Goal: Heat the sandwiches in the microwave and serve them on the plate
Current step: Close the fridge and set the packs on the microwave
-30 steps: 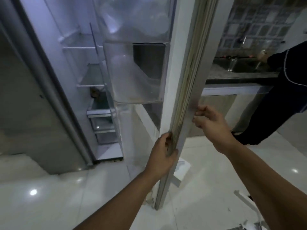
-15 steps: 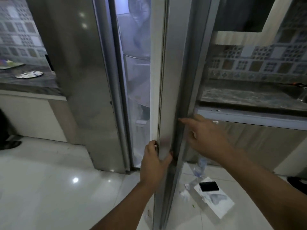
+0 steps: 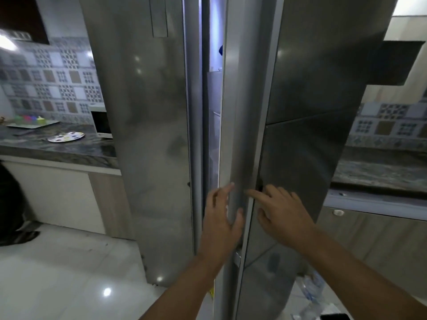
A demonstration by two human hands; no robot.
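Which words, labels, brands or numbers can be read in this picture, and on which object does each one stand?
None can be read.
Fridge door: plain steel, no lettering visible.
Microwave: a small mark at its lower edge, too blurred to read.
Patterned plate on the counter: only coloured shapes, no text.

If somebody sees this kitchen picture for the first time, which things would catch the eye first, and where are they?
First the tall steel fridge in the middle, its right door almost shut, with a bright strip of light in the gap. Low in the centre, the left hand and the right hand lie flat against that door's edge. At far left, a patterned plate lies on the dark counter beside a white microwave.
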